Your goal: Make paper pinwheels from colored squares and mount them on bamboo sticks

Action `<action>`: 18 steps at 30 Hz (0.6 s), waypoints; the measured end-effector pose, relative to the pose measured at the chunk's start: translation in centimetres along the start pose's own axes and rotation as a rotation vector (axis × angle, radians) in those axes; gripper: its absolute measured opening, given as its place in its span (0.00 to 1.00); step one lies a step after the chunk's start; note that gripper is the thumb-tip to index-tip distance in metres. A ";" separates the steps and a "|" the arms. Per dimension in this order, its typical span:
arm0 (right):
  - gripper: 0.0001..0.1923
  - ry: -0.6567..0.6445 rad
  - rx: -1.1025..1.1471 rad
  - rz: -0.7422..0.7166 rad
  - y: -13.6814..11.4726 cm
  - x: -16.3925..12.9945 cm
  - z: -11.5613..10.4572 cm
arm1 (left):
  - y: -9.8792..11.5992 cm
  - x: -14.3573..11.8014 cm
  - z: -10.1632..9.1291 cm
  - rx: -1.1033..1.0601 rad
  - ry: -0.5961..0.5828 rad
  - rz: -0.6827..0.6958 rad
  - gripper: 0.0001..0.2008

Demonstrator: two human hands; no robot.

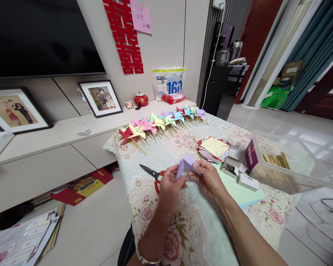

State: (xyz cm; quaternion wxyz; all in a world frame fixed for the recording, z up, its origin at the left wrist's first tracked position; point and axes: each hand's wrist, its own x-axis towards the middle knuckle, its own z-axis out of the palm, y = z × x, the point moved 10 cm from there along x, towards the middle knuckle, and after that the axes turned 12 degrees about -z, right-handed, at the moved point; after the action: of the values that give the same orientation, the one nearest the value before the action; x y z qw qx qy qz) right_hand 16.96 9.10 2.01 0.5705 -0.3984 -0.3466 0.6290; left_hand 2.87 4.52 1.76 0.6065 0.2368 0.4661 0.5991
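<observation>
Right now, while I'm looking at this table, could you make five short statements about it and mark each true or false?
1. The left hand and right hand hold purple paper. True.
2. The scissors are in the right hand. False: they lie on the tablecloth, near the left hand.
3. The clear bin holds thin sticks. True.
4. The pinwheels are on the floor. False: they lie on the tablecloth.
5. The paper stack is all one colour. False: several colours show.
</observation>
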 end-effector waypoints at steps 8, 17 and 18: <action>0.15 -0.073 -0.109 0.012 -0.2 -0.3 0.7 | 0.0 0.3 -1.3 -0.190 0.057 -0.091 0.20; 0.22 -0.207 -0.068 0.065 -0.3 -1.0 1.7 | 0.7 -0.1 -1.4 0.066 0.086 0.018 0.26; 0.23 -0.229 -0.065 0.066 -0.2 -1.1 1.9 | 0.6 -0.1 -1.3 0.074 0.081 0.020 0.27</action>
State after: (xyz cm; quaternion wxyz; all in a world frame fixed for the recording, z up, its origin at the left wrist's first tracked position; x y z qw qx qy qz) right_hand 15.41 8.11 3.17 0.4927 -0.3535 -0.4165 0.6774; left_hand 1.45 4.18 1.75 0.5721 0.2391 0.5096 0.5965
